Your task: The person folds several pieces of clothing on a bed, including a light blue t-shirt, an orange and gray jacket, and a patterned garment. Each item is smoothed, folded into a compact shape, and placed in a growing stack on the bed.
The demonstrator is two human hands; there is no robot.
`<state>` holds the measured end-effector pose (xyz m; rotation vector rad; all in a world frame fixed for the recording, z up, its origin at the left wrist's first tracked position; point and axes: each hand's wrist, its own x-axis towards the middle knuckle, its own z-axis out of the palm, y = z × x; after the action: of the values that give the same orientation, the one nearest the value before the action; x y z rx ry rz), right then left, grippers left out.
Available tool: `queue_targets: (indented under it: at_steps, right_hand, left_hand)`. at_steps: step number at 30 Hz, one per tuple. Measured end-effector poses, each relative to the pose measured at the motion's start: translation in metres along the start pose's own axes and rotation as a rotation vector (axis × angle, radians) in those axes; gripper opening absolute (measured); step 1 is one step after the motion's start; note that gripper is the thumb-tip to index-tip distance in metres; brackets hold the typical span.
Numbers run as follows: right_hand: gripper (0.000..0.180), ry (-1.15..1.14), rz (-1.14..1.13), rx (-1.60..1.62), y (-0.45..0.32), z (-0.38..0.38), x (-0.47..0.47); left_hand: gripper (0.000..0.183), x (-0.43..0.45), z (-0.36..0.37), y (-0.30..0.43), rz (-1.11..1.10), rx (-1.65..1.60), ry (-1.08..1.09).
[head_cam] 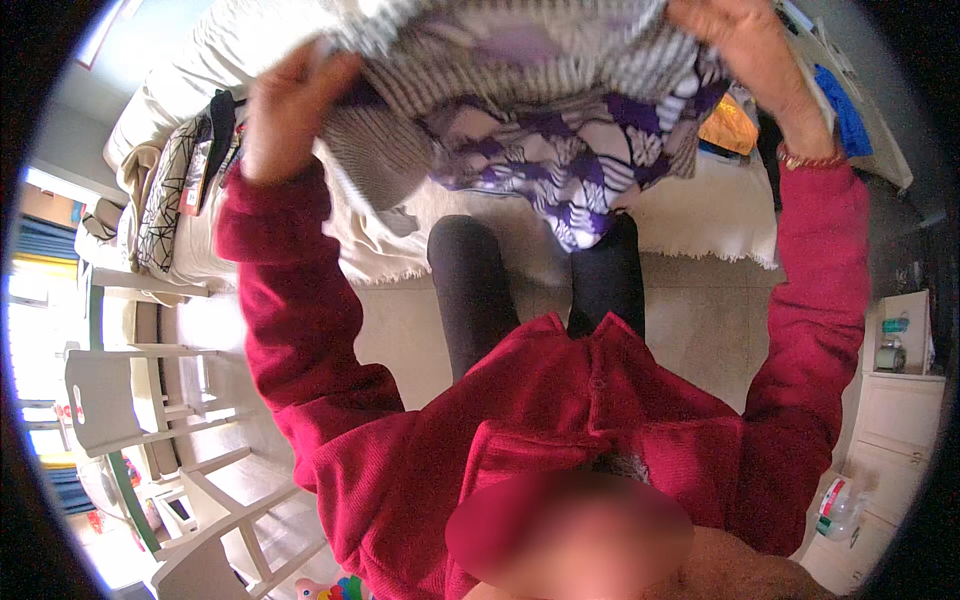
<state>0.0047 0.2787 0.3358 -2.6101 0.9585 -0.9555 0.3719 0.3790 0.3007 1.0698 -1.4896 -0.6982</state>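
A patterned cloth item (585, 135), striped grey on one face and purple and white on the other, hangs between my raised hands. My left hand (296, 112) grips its left edge and is blurred. At the top right my right hand (739, 37) has hold of the other upper edge, with a beaded bracelet at the wrist. The lower part of the cloth droops over the front of a cream-covered sofa (720, 217) and near my right knee. The cloth's top runs out of the frame.
On the sofa's left lie a patterned cushion (161, 195) and dark cloth (219, 131); an orange cloth item (729, 127) lies on the right. White chairs (109, 401) stand at the left. A white cabinet (900, 420) and a plastic bottle (840, 510) are at the right.
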Motion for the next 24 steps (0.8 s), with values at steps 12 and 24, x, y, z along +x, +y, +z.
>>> queue_targets:
  at_steps: [12,24]
  right_hand:
    - [0.022,-0.302,0.184,0.142,-0.014,-0.013,0.017]
    - [0.036,-1.011,0.119,0.096,-0.023,0.005,-0.049]
  left_hand:
    - [0.023,0.033,-0.022,0.013,-0.051,0.151,-0.113]
    - [0.013,-0.079,0.001,0.023,-0.142,0.465,-0.609]
